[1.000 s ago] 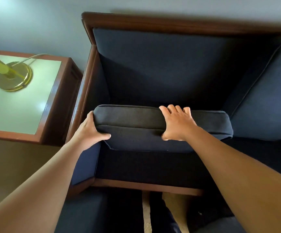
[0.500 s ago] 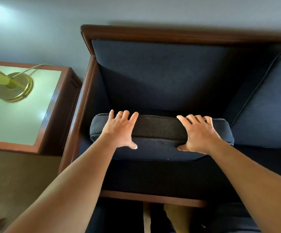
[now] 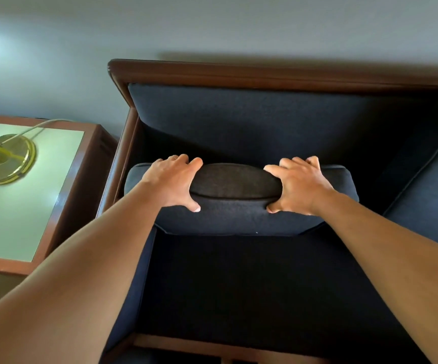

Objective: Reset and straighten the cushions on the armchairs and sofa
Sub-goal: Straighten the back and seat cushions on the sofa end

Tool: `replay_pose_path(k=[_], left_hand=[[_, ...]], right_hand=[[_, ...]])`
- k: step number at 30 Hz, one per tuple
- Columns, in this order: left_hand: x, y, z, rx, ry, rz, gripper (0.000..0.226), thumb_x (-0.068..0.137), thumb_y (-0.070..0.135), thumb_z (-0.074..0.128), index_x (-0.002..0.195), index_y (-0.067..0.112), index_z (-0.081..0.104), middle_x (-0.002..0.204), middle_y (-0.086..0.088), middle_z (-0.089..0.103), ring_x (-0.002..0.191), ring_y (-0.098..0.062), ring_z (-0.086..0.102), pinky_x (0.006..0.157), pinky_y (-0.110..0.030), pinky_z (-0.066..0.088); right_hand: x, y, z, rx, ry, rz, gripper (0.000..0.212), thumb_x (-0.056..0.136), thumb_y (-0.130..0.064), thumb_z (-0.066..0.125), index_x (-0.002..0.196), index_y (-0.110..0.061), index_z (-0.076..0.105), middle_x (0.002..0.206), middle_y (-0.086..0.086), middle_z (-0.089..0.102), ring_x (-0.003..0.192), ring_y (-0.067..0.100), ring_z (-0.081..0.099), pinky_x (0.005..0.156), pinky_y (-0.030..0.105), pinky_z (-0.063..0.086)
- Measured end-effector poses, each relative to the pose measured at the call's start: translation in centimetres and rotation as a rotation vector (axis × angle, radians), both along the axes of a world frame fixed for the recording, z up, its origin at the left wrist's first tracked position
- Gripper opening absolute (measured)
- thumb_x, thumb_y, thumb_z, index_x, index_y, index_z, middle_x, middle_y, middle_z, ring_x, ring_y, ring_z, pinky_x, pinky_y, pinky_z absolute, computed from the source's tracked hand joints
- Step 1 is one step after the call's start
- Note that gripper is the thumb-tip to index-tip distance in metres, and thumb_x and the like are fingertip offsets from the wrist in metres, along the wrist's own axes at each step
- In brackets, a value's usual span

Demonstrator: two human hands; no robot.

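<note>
A dark navy cushion point(image 3: 235, 189) stands on edge across the seat of the wood-framed sofa point(image 3: 265, 74), its top edge towards me. My left hand point(image 3: 173, 181) grips the cushion's top edge left of centre, fingers over the far side and thumb on the near face. In the same way my right hand point(image 3: 298, 186) grips it right of centre. Between the hands the top edge bulges upward. A second navy cushion point(image 3: 433, 195) lies on the seat at the right.
A wood-edged side table point(image 3: 55, 195) with a pale green top stands left of the sofa, carrying a brass lamp base point(image 3: 6, 158) and its cord. A grey wall point(image 3: 212, 27) runs behind. The bare dark seat deck point(image 3: 252, 285) lies in front of the cushion.
My left hand left the cushion's left end and now grips the top edge. The right hand shifted to the right. The cushion has moved back towards the sofa's backrest.
</note>
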State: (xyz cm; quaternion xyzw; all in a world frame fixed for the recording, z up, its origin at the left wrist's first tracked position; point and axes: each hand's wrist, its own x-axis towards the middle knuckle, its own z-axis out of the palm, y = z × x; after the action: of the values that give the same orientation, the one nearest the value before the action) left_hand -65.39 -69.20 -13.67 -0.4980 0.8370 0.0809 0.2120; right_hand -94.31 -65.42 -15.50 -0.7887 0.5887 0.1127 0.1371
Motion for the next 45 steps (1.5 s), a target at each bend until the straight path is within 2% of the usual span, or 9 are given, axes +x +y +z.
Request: replay_pose_path(k=[6,10,13,16,21,27,30,37,45], left_hand=[[-0.4,-4.5,0.0,-0.003,-0.02,-0.009,0.105,0.058,0.072,0.084,0.14,0.023,0.041,0.117,-0.001,0.056,0.114,-0.027,0.057,0.09,-0.045,0.049],[0.4,-6.4,-0.6,0.019,-0.006,0.039,0.114,0.061,0.072,0.083,0.152,0.025,0.033,0.131,-0.003,0.055,0.125,-0.03,0.052,0.102,-0.049,0.044],[1.0,-7.4,-1.1,-0.051,-0.006,0.043,0.12,0.069,0.073,0.077,0.162,0.025,0.017,0.153,-0.007,0.042,0.14,-0.033,0.041,0.115,-0.051,0.035],[0.5,-7.7,-2.2,-0.12,0.012,0.079,0.112,0.081,0.064,0.073,0.163,0.025,0.007,0.167,-0.007,0.021,0.151,-0.033,0.025,0.12,-0.053,0.029],[-0.7,-6.9,-4.3,-0.215,0.012,0.16,0.099,0.092,0.047,0.069,0.163,0.021,0.006,0.169,-0.011,0.013,0.153,-0.036,0.02,0.12,-0.056,0.029],[-0.8,-4.8,-3.9,-0.287,0.01,0.121,0.093,0.093,0.04,0.071,0.161,0.015,0.013,0.165,-0.016,0.022,0.149,-0.038,0.029,0.117,-0.053,0.034],[0.0,-3.1,-3.0,-0.269,0.052,0.059,0.092,0.094,0.039,0.068,0.162,0.018,0.011,0.166,-0.014,0.019,0.151,-0.034,0.025,0.12,-0.051,0.03],[3.1,3.6,0.3,-0.202,0.196,0.083,0.07,0.097,0.039,0.061,0.157,0.02,0.03,0.156,-0.005,0.038,0.138,-0.029,0.046,0.109,-0.045,0.043],[9.7,16.6,1.0,-0.019,0.184,0.083,0.037,0.099,0.039,0.055,0.13,0.02,0.059,0.115,0.004,0.062,0.101,-0.023,0.064,0.077,-0.038,0.052]], right_hand=[[-0.1,-3.5,-1.4,-0.012,-0.029,-0.022,0.092,0.066,-0.077,0.069,0.144,-0.037,0.04,0.107,-0.012,0.044,0.113,0.018,0.045,0.102,0.042,0.028],[0.1,-5.8,-2.1,-0.057,-0.006,0.004,0.104,0.069,-0.081,0.064,0.154,-0.032,0.026,0.131,-0.001,0.049,0.124,0.025,0.043,0.108,0.046,0.027],[-0.1,-6.3,-2.3,-0.147,0.016,0.004,0.102,0.077,-0.076,0.061,0.158,-0.03,0.019,0.152,0.005,0.029,0.135,0.031,0.027,0.111,0.051,0.026],[0.2,-6.0,-3.0,-0.239,0.022,-0.06,0.088,0.086,-0.067,0.059,0.156,-0.032,0.019,0.149,0.006,0.024,0.131,0.033,0.025,0.108,0.052,0.028],[1.4,-6.0,-3.4,-0.216,0.018,-0.158,0.082,0.094,-0.054,0.058,0.158,-0.029,0.014,0.158,0.006,0.021,0.142,0.037,0.018,0.116,0.052,0.021],[1.6,-4.4,-2.7,-0.154,0.006,-0.185,0.086,0.096,-0.046,0.059,0.16,-0.025,0.006,0.167,0.008,0.005,0.152,0.034,0.004,0.123,0.05,0.009],[2.2,-3.1,-1.7,-0.182,-0.006,-0.181,0.079,0.095,-0.04,0.057,0.159,-0.024,0.014,0.167,0.008,-0.002,0.152,0.031,-0.005,0.121,0.05,0.008],[6.2,2.3,0.4,-0.257,-0.204,-0.188,0.049,0.093,-0.034,0.059,0.138,-0.016,0.054,0.157,0.004,0.029,0.142,0.026,0.017,0.114,0.044,0.017],[12.9,15.3,1.7,-0.137,-0.254,-0.208,0.045,0.094,-0.035,0.057,0.135,-0.017,0.058,0.136,-0.004,0.053,0.132,0.02,0.035,0.11,0.037,0.022]])
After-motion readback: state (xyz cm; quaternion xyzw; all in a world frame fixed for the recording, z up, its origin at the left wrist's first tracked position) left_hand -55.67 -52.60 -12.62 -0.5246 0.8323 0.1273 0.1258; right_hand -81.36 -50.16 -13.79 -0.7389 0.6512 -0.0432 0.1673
